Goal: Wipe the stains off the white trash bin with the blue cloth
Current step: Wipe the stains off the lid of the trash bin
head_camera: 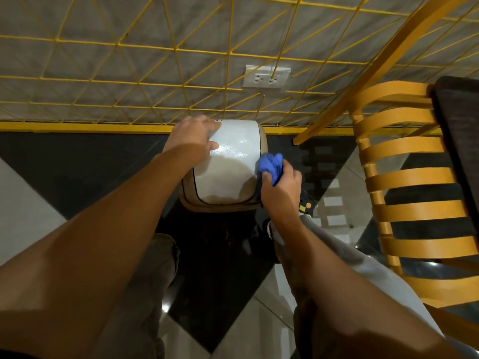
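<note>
The white trash bin [228,174] stands on the floor against the wall, seen from above, with a glossy white lid and a beige rim. My left hand [193,136] lies flat on the lid's far left corner, fingers spread over its edge. My right hand [281,186] grips the bunched blue cloth [270,165] and presses it against the bin's right side, just below the rim. A patch of fine wet speckles shows on the lid near my left fingers.
A yellow wire grid [181,73] covers the grey wall behind the bin, with a white power socket [267,79]. An orange slatted chair [409,193] stands close on the right. The floor has black and white tiles. My legs are below the bin.
</note>
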Action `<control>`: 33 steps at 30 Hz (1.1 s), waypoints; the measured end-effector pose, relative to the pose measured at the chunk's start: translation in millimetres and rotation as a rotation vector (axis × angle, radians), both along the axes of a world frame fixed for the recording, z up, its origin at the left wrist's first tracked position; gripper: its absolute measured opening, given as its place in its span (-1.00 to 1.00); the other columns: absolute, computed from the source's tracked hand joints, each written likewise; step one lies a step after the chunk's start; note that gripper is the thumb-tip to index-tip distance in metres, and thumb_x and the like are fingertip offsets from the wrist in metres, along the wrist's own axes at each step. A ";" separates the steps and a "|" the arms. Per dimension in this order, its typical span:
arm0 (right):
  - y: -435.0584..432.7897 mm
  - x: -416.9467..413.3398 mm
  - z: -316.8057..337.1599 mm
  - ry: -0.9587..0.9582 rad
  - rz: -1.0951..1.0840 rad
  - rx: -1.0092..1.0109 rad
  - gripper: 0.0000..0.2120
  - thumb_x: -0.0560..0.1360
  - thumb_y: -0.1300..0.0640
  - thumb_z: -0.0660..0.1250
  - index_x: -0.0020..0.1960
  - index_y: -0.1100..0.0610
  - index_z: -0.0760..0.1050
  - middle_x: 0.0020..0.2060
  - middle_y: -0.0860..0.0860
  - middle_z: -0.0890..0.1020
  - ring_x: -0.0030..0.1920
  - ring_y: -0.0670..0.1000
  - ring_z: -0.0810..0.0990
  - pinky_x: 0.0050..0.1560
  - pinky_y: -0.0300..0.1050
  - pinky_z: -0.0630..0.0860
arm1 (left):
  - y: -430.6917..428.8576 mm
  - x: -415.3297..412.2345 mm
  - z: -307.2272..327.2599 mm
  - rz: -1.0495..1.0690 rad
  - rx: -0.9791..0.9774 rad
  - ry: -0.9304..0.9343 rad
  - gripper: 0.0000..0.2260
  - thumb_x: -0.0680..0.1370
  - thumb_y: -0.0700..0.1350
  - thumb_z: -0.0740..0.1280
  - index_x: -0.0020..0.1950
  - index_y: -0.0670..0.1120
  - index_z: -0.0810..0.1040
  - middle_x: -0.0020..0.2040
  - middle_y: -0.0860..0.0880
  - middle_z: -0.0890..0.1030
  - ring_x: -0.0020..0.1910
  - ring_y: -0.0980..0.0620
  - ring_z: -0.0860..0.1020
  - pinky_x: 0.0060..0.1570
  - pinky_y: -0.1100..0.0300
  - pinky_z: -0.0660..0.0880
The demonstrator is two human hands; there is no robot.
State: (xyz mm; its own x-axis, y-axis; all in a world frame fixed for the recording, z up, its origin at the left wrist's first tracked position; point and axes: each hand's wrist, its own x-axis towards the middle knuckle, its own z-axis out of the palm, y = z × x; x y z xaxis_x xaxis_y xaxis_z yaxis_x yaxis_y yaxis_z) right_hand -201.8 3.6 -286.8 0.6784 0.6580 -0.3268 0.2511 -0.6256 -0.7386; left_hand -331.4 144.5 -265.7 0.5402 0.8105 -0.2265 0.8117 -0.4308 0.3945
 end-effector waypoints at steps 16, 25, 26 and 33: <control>-4.5 1.2 -15.6 0.277 -0.195 -0.067 -0.60 0.57 0.07 0.19 0.37 0.16 0.30 0.23 0.16 0.37 0.14 0.11 0.46 0.19 0.00 0.42 | -0.9 -1.2 4.3 -0.004 0.007 0.001 -0.54 0.50 -0.12 0.37 0.39 -0.08 0.38 0.39 -0.08 0.40 0.35 -0.16 0.30 0.31 0.01 0.22; -17.9 5.0 -21.9 0.467 -0.213 -0.190 -0.59 0.58 0.11 0.15 0.39 0.23 0.28 0.35 0.21 0.35 0.29 0.21 0.40 0.34 0.12 0.33 | 2.9 1.3 6.2 -0.021 -0.021 0.058 -0.53 0.49 -0.09 0.37 0.39 -0.07 0.39 0.39 -0.06 0.39 0.33 -0.16 0.34 0.31 -0.01 0.25; -17.3 8.0 -22.0 0.501 -0.233 -0.176 -0.60 0.58 0.11 0.16 0.38 0.21 0.29 0.34 0.20 0.37 0.27 0.20 0.42 0.33 0.11 0.35 | 2.4 2.1 7.0 -0.024 -0.032 0.075 -0.52 0.50 -0.08 0.36 0.40 -0.07 0.37 0.41 -0.05 0.37 0.34 -0.16 0.33 0.32 0.00 0.24; -15.0 36.3 -15.0 0.619 -0.466 0.043 -0.83 0.57 0.09 0.19 0.14 0.07 0.30 -0.04 0.03 0.47 -0.12 -0.03 0.50 -0.07 -0.11 0.44 | -24.8 32.3 12.3 -0.046 0.130 0.127 -0.37 0.45 0.10 0.36 0.42 -0.13 0.27 0.41 -0.10 0.32 0.37 -0.14 0.28 0.36 -0.04 0.16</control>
